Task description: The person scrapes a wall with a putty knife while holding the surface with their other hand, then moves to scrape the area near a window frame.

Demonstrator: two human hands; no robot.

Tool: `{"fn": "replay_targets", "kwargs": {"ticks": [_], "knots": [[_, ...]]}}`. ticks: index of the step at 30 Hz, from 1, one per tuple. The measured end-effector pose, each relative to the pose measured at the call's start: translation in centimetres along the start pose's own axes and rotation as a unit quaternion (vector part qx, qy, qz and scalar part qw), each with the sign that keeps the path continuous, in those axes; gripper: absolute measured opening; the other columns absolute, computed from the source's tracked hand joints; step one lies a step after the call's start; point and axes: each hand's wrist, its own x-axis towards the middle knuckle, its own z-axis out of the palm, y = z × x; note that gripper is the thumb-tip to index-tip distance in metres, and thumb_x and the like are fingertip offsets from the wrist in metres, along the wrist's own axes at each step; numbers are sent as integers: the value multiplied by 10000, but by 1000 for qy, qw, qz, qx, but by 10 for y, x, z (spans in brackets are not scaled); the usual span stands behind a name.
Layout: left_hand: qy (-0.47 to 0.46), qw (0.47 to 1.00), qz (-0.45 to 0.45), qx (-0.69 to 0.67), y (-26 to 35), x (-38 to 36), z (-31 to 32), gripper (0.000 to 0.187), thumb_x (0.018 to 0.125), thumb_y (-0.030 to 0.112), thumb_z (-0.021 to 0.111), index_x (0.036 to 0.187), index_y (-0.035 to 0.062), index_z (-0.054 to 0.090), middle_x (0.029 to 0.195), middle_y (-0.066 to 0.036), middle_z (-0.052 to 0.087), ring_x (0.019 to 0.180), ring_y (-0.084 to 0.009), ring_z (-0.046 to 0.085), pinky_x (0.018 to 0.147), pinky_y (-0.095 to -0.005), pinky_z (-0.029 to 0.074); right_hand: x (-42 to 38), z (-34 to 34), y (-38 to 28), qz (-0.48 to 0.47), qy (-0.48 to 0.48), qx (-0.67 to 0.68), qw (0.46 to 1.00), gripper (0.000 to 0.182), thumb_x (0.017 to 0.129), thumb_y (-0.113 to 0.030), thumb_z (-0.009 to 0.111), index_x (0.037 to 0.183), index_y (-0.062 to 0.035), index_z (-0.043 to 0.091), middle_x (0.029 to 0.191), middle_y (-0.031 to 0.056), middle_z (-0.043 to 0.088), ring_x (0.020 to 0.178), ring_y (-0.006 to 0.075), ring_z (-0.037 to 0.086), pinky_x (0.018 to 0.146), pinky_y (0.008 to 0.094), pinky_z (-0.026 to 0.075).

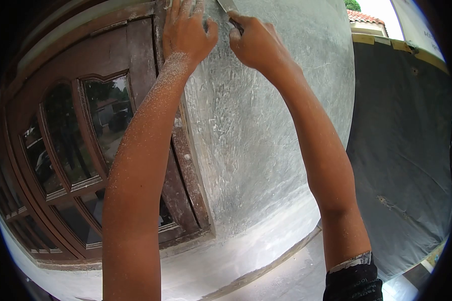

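My left hand (188,32) is raised at the top of the view, its fingers apart and resting on the edge of the dark wooden window frame (158,35) beside the wall. White dust covers its wrist and forearm. To its right, my right hand (258,42) is closed round the dark handle of a scraper (228,5). The scraper's metal blade points up and left near the grey wall (256,130), and the top of the blade is cut off by the view's edge. The wall surface is scratched and patchy with white.
A brown window with glass panes (108,118) fills the left side. A white ledge (251,251) runs below the wall. At the right hangs a dark sheet (402,150), with a tiled roof (364,16) behind it.
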Motion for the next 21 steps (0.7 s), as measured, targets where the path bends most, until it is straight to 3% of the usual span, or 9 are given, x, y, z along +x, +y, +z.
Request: {"fn": "replay_targets", "kwargs": {"ticks": [2, 4, 7, 12, 21], "knots": [[-1, 1000, -6, -9, 1, -1, -3, 605, 923, 216, 531, 1471, -37, 503, 1645, -187, 338, 1573, -337, 188, 1291, -457, 161, -14, -3, -5, -8, 8, 5, 1000, 521, 869, -144, 589, 1383, -87, 648, 1016, 305, 725, 932, 445, 731, 862, 499, 586], [-1, 1000, -9, -21, 2, -1, -3, 603, 924, 216, 530, 1471, -36, 502, 1646, -186, 337, 1573, -339, 187, 1291, -457, 162, -30, -14, -17, 41, -55, -12, 998, 530, 865, -147, 585, 1389, -85, 642, 1021, 307, 724, 941, 449, 728, 860, 505, 584], [11, 999, -12, -36, 2, 1, -2, 606, 912, 214, 534, 1464, -37, 511, 1635, -183, 359, 1569, -341, 201, 1290, -460, 166, -10, -7, -12, 25, -20, 8, 999, 527, 861, -124, 581, 1382, -83, 646, 1018, 309, 722, 948, 462, 720, 854, 512, 582], [42, 999, 4, -15, -1, 0, 2, 615, 883, 214, 561, 1443, -36, 535, 1606, -188, 407, 1555, -354, 241, 1284, -469, 180, -29, -14, -19, 42, -46, 6, 998, 519, 856, -125, 573, 1366, -86, 658, 1003, 310, 721, 940, 464, 718, 850, 519, 578], [35, 999, 4, -2, -3, -1, 3, 623, 901, 228, 541, 1462, -42, 512, 1621, -178, 389, 1559, -349, 233, 1287, -463, 164, -7, -5, -14, 35, -21, 8, 999, 533, 848, -114, 594, 1376, -96, 654, 1001, 293, 729, 920, 443, 729, 838, 503, 586]]}}
